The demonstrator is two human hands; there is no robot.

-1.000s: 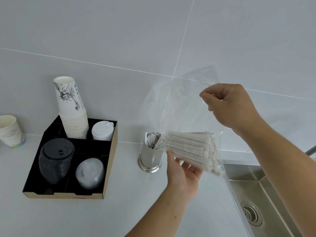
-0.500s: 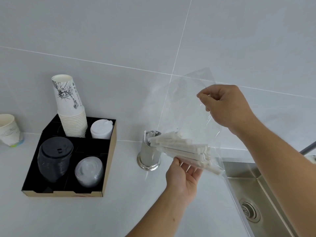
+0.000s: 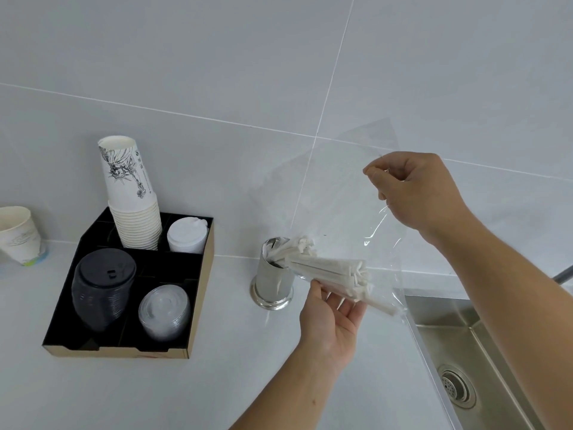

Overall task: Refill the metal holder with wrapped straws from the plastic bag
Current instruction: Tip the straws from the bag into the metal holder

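Note:
A shiny metal holder (image 3: 273,285) stands on the white counter near the wall. A bundle of white paper-wrapped straws (image 3: 328,270) lies tilted inside a clear plastic bag (image 3: 347,193), its left ends poking over the holder's rim. My left hand (image 3: 333,318) supports the bundle from below through the bag, palm up, fingers curled around it. My right hand (image 3: 415,189) pinches the bag's upper edge, holding it up above and to the right of the holder.
A black cardboard tray (image 3: 198,293) at left holds stacked paper cups (image 3: 131,197), white lids (image 3: 187,234), black lids (image 3: 104,287) and clear lids (image 3: 164,311). A lone paper cup (image 3: 18,234) stands at far left. A steel sink (image 3: 483,361) lies at lower right.
The bundle has tilted and slid left, so its ends now reach the holder's mouth. My left hand moved slightly left under it. My right hand still holds the bag's top.

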